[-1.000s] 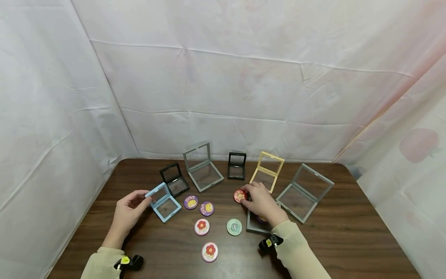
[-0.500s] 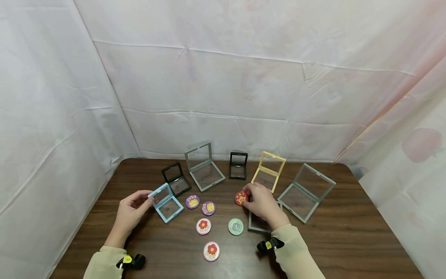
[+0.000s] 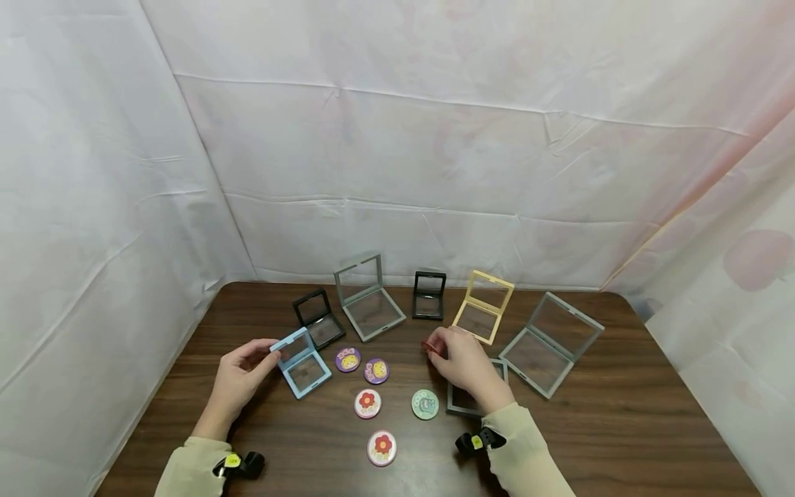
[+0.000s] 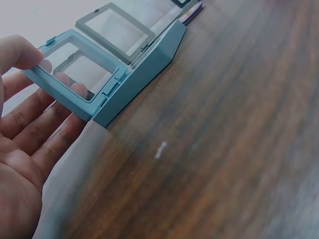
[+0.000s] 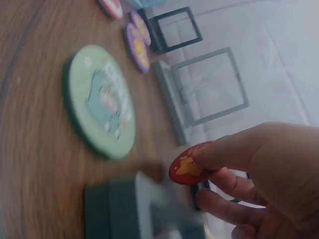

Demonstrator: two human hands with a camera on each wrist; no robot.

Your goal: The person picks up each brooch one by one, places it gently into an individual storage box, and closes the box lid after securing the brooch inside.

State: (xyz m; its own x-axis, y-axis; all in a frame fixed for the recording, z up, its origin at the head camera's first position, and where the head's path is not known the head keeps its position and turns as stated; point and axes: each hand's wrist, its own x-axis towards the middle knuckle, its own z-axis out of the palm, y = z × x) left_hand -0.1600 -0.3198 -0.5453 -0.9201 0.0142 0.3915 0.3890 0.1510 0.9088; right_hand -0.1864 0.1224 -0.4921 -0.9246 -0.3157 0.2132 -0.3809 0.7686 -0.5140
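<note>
My left hand (image 3: 239,378) pinches the raised lid of a light blue hinged case (image 3: 306,373) with a clear window; its base rests on the table. In the left wrist view the thumb lies on the near side of the lid frame (image 4: 65,99), with fingers behind. A red round badge (image 5: 187,167) with a yellow figure is pinched between thumb and fingers of my right hand (image 3: 466,362). It appears tilted and lifted off the table in the right wrist view. Beneath the right wrist lies a dark grey case (image 3: 462,404), partly hidden.
Purple badges (image 3: 376,371), flower badges (image 3: 381,448) and a green badge (image 3: 425,404) lie between the hands. Along the back stand opened cases: black (image 3: 429,307), a second black one (image 3: 323,330), grey (image 3: 373,314), yellow (image 3: 478,321), and another grey (image 3: 540,359) at right.
My right hand has picked the red badge up from the table and tilted it nearly edge-on to the head view. The left hand keeps its hold on the blue case; the head view has shifted slightly.
</note>
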